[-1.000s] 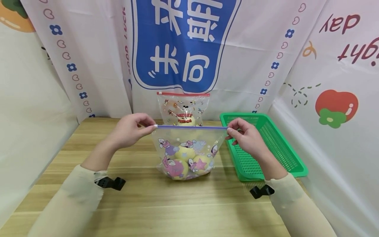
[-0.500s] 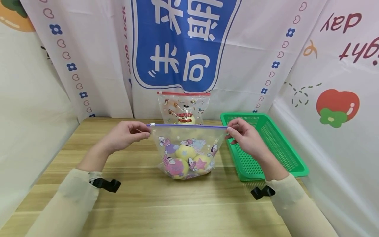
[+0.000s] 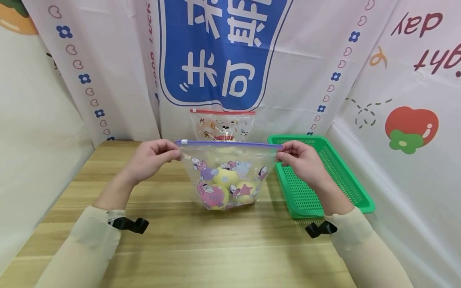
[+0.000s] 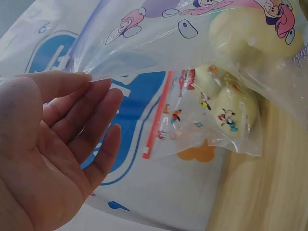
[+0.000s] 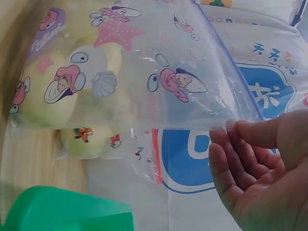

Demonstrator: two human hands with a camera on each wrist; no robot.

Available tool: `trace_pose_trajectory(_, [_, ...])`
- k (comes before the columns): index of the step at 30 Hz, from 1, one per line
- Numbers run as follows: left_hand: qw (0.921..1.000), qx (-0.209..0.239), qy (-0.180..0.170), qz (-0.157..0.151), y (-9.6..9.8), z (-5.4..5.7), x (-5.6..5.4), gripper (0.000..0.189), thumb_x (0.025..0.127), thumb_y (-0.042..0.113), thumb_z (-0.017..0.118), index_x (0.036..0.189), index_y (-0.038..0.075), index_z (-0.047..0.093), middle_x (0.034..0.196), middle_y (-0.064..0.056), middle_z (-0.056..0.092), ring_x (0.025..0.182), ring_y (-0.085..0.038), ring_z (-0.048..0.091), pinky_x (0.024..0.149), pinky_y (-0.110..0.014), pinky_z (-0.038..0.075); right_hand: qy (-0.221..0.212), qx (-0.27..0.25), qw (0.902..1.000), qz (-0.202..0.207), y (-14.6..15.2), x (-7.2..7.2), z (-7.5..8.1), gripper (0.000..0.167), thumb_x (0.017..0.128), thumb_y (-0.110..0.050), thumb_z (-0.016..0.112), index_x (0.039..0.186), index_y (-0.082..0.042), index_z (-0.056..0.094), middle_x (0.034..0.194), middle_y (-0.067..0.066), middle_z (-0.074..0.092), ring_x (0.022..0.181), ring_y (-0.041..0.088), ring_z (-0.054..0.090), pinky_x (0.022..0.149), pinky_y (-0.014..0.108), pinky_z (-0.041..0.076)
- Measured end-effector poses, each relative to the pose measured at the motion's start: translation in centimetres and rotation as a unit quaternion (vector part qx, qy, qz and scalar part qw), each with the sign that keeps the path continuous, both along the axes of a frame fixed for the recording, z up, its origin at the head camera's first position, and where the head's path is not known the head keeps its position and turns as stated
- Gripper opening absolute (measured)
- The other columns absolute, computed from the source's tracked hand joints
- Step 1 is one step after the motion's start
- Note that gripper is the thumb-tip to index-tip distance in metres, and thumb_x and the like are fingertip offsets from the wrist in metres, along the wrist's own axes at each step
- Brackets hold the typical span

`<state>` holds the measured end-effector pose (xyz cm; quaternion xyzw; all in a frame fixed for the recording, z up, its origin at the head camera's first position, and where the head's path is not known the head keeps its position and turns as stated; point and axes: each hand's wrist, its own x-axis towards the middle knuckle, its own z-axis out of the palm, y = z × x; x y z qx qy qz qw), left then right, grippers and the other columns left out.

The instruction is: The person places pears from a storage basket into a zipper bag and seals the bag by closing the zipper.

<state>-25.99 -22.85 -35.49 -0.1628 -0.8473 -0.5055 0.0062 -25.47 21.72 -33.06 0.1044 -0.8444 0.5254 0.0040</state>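
A clear zip bag (image 3: 245, 160) with a purple zip strip and pink cartoon prints hangs upright between my hands in the head view. Several pale yellow round things (image 3: 227, 176) sit in its lower part. My left hand (image 3: 151, 162) pinches the bag's top left corner between thumb and forefinger, just under the white slider (image 3: 184, 142). At the opposite corner, my right hand (image 3: 302, 162) pinches the plastic by the strip. The left wrist view shows the remaining left fingers (image 4: 103, 127) loosely bent below the corner. The zip strip is stretched straight.
Behind it stands a second zip bag (image 3: 223, 124) with a red strip, partly hidden, also holding pale yellow round things. A green perforated basket (image 3: 354, 188) is on the wooden table (image 3: 216, 248) at the right. Printed cloth (image 3: 302, 72) hangs behind the table.
My left hand moved outward from the slider to the corner below it. The slider went left with the strip's end, then both hands raised the bag slightly and away from me.
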Motion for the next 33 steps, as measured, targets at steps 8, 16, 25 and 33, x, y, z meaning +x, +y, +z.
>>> trace_pose_trajectory(8, [0.998,0.046,-0.043,-0.004,0.4,1.1,-1.1,0.03,0.114,0.025,0.063,0.121,-0.004,0.068,0.099,0.003,0.079,0.097,-0.015,0.076,0.088,-0.025,0.062,-0.031,0.0,0.9995,-0.001,-0.4,-1.6,2.0,0.025,0.111,-0.015,0.066,0.126,0.004,0.066,0.109,0.011,0.074,0.097,0.015,0.074,0.085,0.027,0.065])
trace_pose_trajectory(16, [0.991,0.007,-0.122,0.055,1.3,-1.2,-5.3,0.032,0.115,0.026,0.058,0.13,-0.002,0.065,0.109,-0.004,0.076,0.097,-0.013,0.072,0.084,-0.027,0.06,-0.123,0.056,0.9904,-0.031,-2.6,-6.9,1.7,0.029,0.113,-0.017,0.062,0.135,0.001,0.066,0.126,0.018,0.071,0.111,0.029,0.068,0.084,0.029,0.061])
trace_pose_trajectory(25, [0.9758,0.055,-0.169,0.128,3.2,-1.7,-8.4,0.04,0.116,0.026,0.053,0.142,-0.004,0.06,0.122,-0.012,0.067,0.092,-0.009,0.069,0.084,-0.026,0.059,-0.174,0.01,0.981,-0.086,-4.4,-11.5,1.1,0.027,0.112,-0.009,0.06,0.137,0.003,0.065,0.125,0.016,0.069,0.085,0.014,0.076,0.072,0.022,0.062])
trace_pose_trajectory(33, [0.9381,0.206,-0.23,0.157,5.2,-2.6,-10.9,0.047,0.115,0.01,0.046,0.157,-0.012,0.043,0.119,-0.016,0.062,0.079,-0.006,0.075,0.091,-0.021,0.065,-0.21,-0.122,0.9593,-0.144,-5.5,-13.9,-1.2,0.042,0.109,0.007,0.055,0.15,0.01,0.056,0.14,0.031,0.066,0.078,0.018,0.079,0.089,0.029,0.067])
